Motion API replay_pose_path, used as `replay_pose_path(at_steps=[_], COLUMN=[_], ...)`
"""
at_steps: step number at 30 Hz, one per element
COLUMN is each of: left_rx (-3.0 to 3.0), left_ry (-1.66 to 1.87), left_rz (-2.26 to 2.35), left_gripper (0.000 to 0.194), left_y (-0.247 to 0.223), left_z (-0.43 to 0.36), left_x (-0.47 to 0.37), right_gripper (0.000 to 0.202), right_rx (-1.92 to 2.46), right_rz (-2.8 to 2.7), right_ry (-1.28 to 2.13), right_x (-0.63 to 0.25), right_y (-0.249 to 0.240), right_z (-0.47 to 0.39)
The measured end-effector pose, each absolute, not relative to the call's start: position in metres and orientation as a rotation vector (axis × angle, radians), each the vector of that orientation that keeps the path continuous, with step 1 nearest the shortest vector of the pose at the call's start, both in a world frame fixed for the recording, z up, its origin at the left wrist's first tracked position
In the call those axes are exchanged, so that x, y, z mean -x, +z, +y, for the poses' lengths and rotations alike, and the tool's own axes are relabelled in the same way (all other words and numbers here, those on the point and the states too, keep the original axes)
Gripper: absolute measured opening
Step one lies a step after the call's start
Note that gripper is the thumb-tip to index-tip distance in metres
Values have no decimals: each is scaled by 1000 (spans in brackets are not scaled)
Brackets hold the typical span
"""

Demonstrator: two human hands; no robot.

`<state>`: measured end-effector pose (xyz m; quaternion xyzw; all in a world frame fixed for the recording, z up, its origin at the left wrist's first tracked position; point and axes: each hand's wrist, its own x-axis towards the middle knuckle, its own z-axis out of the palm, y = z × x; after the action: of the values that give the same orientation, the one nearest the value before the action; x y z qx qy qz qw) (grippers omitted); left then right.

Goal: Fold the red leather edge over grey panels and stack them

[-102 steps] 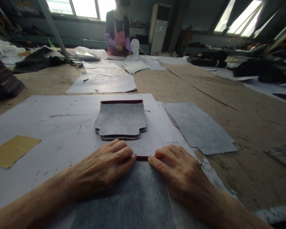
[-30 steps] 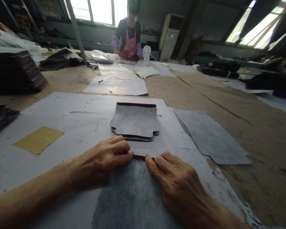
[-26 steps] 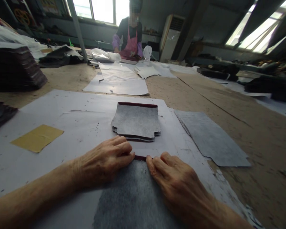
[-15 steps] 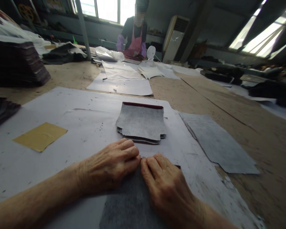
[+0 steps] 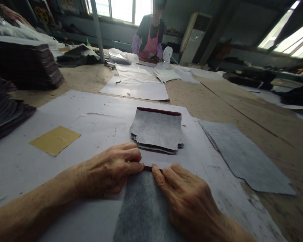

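A grey sheet [image 5: 143, 205] with a dark red folded strip along its far edge lies on the white paper in front of me. My left hand [image 5: 113, 168] is closed at the left end of that edge, thumb and fingers pinched on it. On the right part of the strip, my right hand [image 5: 184, 191] presses with bent fingers, its index fingertip near the middle. A short stretch of the strip shows between the two hands. Just beyond them sits a small stack of grey pieces [image 5: 158, 129] with dark red edges.
A yellow square [image 5: 55, 140] lies at left, near dark stacks [image 5: 25, 64]. Grey sheets [image 5: 247, 154] lie at right. White sheets [image 5: 138, 85] are farther back. Across the table stands a person in a pink apron [image 5: 150, 43]; part of another person shows at top left.
My hands have moved apart, uncovering part of the dark red strip between them. The view has shifted, so most surroundings appear farther right.
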<state>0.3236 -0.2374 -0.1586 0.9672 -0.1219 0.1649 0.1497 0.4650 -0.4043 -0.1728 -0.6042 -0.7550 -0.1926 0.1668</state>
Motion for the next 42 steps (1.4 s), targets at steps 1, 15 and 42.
replay_pose_path(at_steps=[1,15,42], left_rx=[-2784,-2707,-2490], left_ry=[469,448,112], left_rz=[-348,-307,-116], left_gripper=[29,34,19], left_y=[-159,-152,-144], left_z=[-238,-227,-214], left_x=[-324,-323,-315], right_gripper=[36,29,50], right_rx=[1722,1565,1689], right_rz=[-2160,-2193,-2274], right_ry=[-533,-434,-183], right_x=[-465,-459,-470], right_y=[-172,-172,-174], right_z=[-404,-379,-378])
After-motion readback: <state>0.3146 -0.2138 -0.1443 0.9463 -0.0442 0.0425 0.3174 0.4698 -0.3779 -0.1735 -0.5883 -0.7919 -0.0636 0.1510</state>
